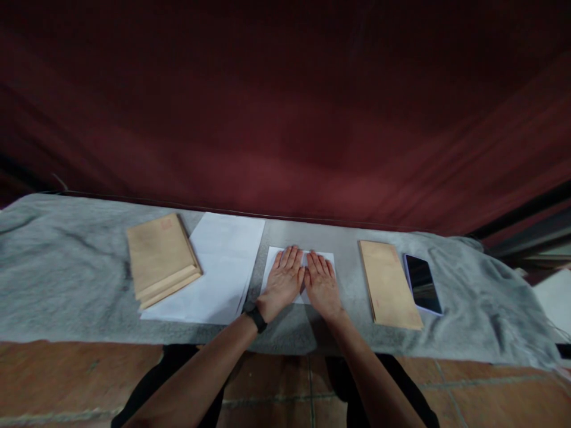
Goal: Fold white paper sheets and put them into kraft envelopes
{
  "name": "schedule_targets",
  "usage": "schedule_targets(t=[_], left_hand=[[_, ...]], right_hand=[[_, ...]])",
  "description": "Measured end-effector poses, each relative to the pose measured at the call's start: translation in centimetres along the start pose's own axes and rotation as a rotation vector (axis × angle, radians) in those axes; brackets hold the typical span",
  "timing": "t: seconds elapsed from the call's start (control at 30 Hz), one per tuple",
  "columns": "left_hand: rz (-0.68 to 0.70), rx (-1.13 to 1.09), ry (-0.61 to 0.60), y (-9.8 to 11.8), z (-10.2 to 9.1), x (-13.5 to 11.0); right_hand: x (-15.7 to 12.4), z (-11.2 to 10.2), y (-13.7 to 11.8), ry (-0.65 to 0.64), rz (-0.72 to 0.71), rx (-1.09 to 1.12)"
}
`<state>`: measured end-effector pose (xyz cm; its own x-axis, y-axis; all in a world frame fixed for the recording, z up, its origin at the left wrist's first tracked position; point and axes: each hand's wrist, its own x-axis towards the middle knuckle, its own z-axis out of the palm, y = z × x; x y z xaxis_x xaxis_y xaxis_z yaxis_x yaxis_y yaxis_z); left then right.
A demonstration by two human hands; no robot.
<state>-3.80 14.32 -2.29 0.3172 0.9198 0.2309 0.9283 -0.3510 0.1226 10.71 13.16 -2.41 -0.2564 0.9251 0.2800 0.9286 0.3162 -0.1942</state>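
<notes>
A small white sheet of paper (273, 260), apparently folded, lies in front of me on the grey cloth. My left hand (285, 276) rests flat on its left part, fingers stretched out and pointing away from me. Beside it, my right hand (322, 282) presses flat on the right part, and the two thumbs nearly meet. Neither hand grips anything. Both palms hide much of the paper. To the left is a pile of larger white sheets (218, 267), partly covered by a stack of brown envelopes (160, 255).
More brown envelopes (389, 285) lie to the right, touching or close to a phone (423, 284) in a purple case. A grey cloth (71, 267) covers the narrow table, creased at both ends. Behind it hangs a dark red curtain-like backdrop (285, 131). Tiled floor (267, 386) shows below.
</notes>
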Motion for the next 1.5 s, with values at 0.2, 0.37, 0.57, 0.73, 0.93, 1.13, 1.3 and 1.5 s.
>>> schedule_targets(t=[0.2,0.37,0.57,0.73,0.93,1.13,1.3,1.5], left_hand=[[-0.038,0.012,0.008,0.1,-0.2,-0.4],[-0.052,0.024,-0.004,0.1,-0.6,-0.9],[-0.061,0.038,-0.016,-0.2,-0.9,-1.5],[-0.08,0.04,-0.005,-0.5,-1.2,-1.8],[-0.109,0.036,-0.011,-0.8,-1.5,-2.1],[-0.093,0.036,0.005,-0.6,-1.7,-2.4],[-0.016,0.024,0.02,-0.4,-1.9,-2.4],[0.106,0.026,-0.01,0.4,-2.5,-2.2]], right_hand=[[0.1,0.3,0.0,0.005,0.01,-0.033],[0.1,0.1,-0.1,0.012,0.01,-0.045],[-0.1,0.3,0.1,0.04,0.021,-0.051],[-0.3,0.6,0.6,0.048,0.028,-0.053],[-0.6,0.7,1.2,0.061,0.026,-0.059],[-0.9,0.9,1.8,0.084,0.033,-0.065],[-1.3,0.7,2.1,0.096,0.042,-0.058],[-1.1,0.4,1.9,0.056,0.101,-0.02]])
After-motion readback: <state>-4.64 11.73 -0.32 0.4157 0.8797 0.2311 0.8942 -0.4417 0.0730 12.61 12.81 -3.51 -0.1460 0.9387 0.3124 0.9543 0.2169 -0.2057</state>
